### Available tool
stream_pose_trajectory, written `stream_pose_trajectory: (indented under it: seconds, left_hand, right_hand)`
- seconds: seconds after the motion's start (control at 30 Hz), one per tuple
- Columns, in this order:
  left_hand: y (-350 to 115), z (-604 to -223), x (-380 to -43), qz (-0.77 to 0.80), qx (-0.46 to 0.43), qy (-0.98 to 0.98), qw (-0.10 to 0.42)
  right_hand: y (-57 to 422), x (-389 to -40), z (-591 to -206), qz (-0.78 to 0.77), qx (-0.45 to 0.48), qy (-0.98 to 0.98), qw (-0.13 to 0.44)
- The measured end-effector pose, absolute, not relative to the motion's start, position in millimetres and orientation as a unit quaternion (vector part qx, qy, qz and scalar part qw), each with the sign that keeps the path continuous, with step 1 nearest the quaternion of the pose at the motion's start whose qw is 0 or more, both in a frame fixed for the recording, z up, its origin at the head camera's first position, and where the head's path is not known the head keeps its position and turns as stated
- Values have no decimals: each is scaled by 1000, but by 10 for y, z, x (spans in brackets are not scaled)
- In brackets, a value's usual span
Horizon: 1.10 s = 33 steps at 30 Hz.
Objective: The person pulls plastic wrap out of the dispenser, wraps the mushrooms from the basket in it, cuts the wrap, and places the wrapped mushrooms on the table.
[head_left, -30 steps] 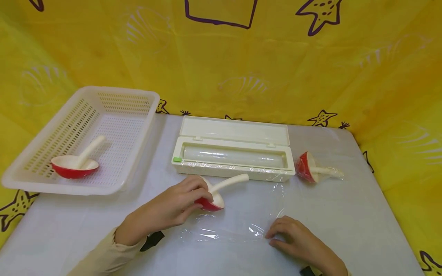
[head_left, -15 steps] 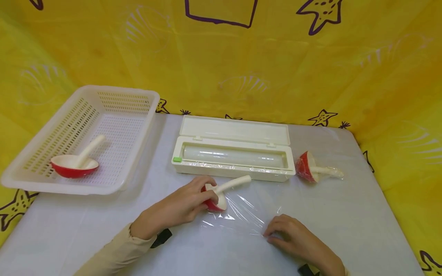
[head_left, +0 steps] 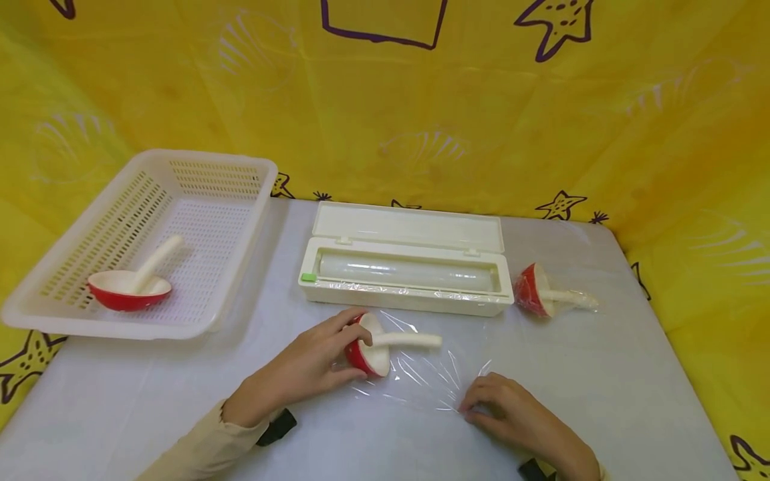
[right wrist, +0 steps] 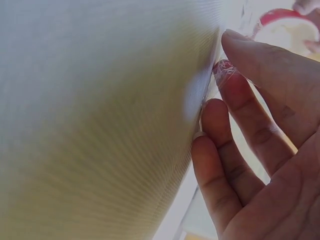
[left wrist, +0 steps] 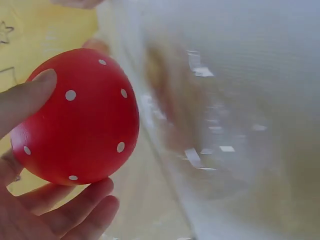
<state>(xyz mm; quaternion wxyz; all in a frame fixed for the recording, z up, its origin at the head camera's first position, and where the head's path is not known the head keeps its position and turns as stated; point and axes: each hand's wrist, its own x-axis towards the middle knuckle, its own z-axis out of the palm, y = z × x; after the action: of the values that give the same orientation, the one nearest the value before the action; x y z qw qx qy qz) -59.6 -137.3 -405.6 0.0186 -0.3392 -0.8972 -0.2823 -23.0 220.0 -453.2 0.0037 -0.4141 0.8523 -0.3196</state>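
One red spotted ladle (head_left: pixel 388 340) sits just below mid-frame, bowl (head_left: pixel 377 361) gripped by the left hand (head_left: pixel 309 357), handle (head_left: pixel 418 341) pointing right. The right hand (head_left: pixel 511 411), lower right, pinches clear plastic wrap (head_left: pixel 421 384).

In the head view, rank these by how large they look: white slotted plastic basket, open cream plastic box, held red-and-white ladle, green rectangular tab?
White slotted plastic basket
Open cream plastic box
Held red-and-white ladle
Green rectangular tab
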Motion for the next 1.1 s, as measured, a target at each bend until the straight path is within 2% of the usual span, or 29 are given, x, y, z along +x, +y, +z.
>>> stream_pose_trajectory:
  seconds: [0.17,0.27,0.53,0.73,1.1]
  left_hand:
    - [-1291,-3960,-618,-278,-371,-883,77]
    - [-1244,-3945,-682,-288,-385,-873,82]
    - [-1235,-4059,-863,-328,-374,-868,-1]
    - [-1277,-4135,-905,-374,-366,-849,-67]
    - [-1347,-4225,-909,-414,-344,-836,-107]
  right_hand:
    - [2198,-217,-4527,-312,-415,855,2]
    - [2194,-203,-4517,-305,-409,860,1]
    - [2197,-188,-4498,-277,-391,877,-22]
    - [2208,-215,-4484,-273,-382,883,-5]
    - [2197,-229,-4481,-277,-377,884,2]
